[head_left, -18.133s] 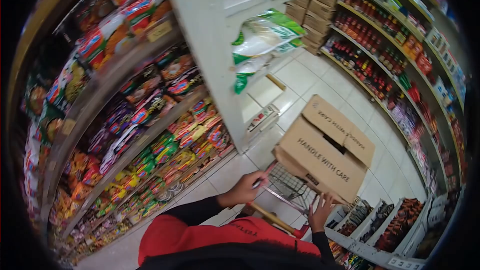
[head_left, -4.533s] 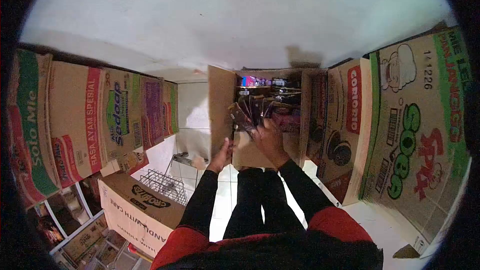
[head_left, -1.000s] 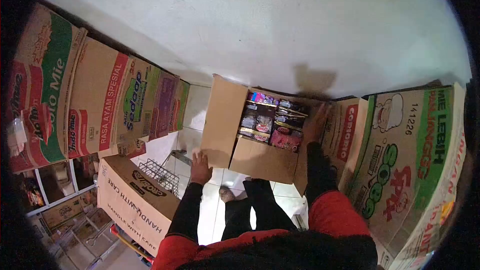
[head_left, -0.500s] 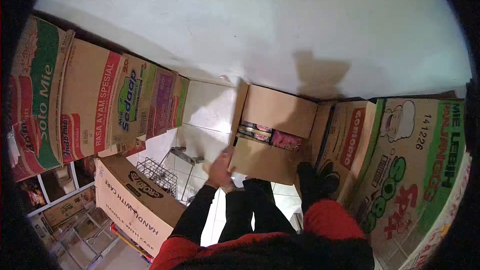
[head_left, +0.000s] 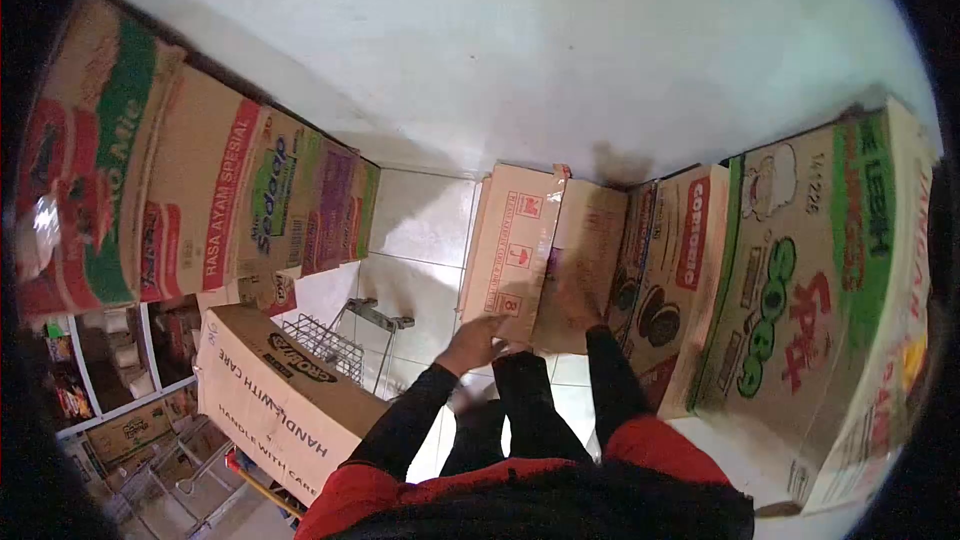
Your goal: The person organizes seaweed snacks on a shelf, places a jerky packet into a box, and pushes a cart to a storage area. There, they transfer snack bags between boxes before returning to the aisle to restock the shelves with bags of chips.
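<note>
A cardboard box [head_left: 507, 240] with red printed handling marks stands on the floor in front of me. Its long side flaps are folded inward over the top, and a narrow strip of purple packets [head_left: 551, 268] shows between them. My left hand [head_left: 472, 343] is at the near left corner, its fingers bent over the left flap's edge. On the right flap [head_left: 590, 235] lies my right hand [head_left: 577, 304], fingers stretched forward and slightly blurred.
Printed cartons line the left [head_left: 215, 170] and right [head_left: 790, 290]; a cookie carton [head_left: 675, 270] stands close beside the box. At lower left are a "Handle with care" carton [head_left: 270, 390], a wire basket [head_left: 325, 348] and a metal stand [head_left: 380, 314]. A wall [head_left: 520, 60] rises behind.
The box's side flaps have folded inward, covering most of the packets that showed before. My right hand has come onto the right flap; my left hand has shifted slightly right along the near edge.
</note>
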### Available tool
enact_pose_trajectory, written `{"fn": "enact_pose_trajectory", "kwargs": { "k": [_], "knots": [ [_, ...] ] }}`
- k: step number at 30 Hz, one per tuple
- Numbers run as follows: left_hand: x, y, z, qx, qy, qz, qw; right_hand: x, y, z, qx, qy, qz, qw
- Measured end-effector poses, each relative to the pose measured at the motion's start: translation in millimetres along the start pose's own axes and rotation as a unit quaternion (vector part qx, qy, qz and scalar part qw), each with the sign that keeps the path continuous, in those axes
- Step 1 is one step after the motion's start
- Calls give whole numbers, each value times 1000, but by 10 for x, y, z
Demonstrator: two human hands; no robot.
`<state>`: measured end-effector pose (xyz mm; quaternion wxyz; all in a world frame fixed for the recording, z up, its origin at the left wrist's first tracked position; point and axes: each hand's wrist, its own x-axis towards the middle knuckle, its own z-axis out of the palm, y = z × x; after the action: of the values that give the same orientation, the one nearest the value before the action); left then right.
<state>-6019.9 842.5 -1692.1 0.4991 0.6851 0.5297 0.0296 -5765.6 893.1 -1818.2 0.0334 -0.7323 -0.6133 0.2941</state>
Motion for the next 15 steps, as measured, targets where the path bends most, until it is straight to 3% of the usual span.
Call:
{"fn": "enact_pose_trajectory", "kwargs": {
  "k": [1,2,3,4,6,7,9,11,13,15],
  "knots": [
    [-60,68,-201,-26,58,8,998,-38,411,385,-92,-163,-20,982],
    [-139,183,-425,-21,67,12,997,-38,816,845,-211,-316,-99,920],
    [-278,327,-672,-36,117,10,992,-76,1107,1259,-299,-396,-213,842],
    [-485,454,-891,-52,165,7,985,-226,987,1263,-299,-390,-219,843],
    [-973,635,-1277,-57,232,42,970,-508,602,1025,-103,-172,-261,944],
    [-1284,699,-1424,-69,290,74,952,-698,283,828,-105,-165,-272,942],
    [-2057,726,-1650,-13,395,54,917,-1218,-674,340,108,-173,-76,976],
    [-2947,652,-1761,-20,512,-13,859,-1629,-1224,287,116,-181,-93,972],
    [-3892,211,-1701,82,643,-86,757,-2126,-1774,192,319,-188,-167,914],
    [-4707,-412,-1483,138,744,-176,630,-2459,-2280,239,340,-263,-192,882]
  ]
}}
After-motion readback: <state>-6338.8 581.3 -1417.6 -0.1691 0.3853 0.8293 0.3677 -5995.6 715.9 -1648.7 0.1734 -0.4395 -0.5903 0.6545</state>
